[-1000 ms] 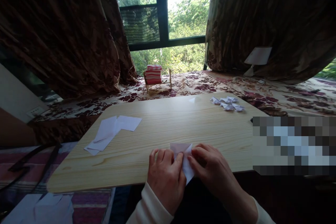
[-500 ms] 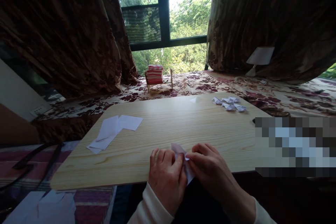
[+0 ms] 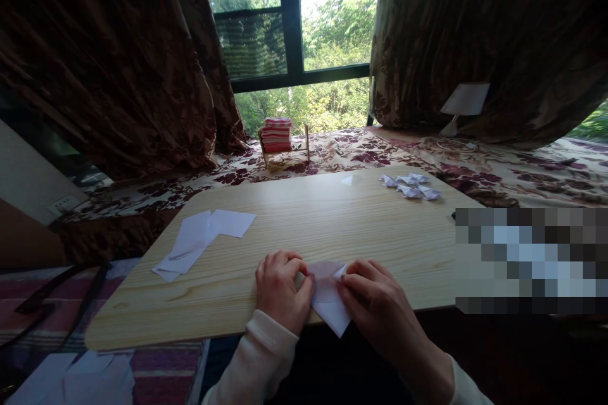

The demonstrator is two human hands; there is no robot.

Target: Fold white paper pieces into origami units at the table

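Note:
A partly folded white paper (image 3: 327, 294) lies at the near edge of the light wooden table (image 3: 304, 228), one corner hanging over the edge. My left hand (image 3: 280, 288) has its fingers curled and presses the paper's left side. My right hand (image 3: 375, 304) pinches the paper's right side with thumb and fingertips. A loose stack of white paper slips (image 3: 202, 240) lies on the table to the left. Several small folded paper pieces (image 3: 411, 186) sit at the far right of the table.
A small wooden rack with red-and-white striped cloth (image 3: 280, 139) stands on the flowered cover (image 3: 522, 171) beyond the table. Dark curtains (image 3: 118, 63) frame the window (image 3: 304, 31). White sheets (image 3: 71, 380) lie low left. A blurred patch (image 3: 532, 259) hides the table's right end.
My left hand has slid leftward off the top of the paper to its left side. The paper now lies flatter and more of it shows between my hands.

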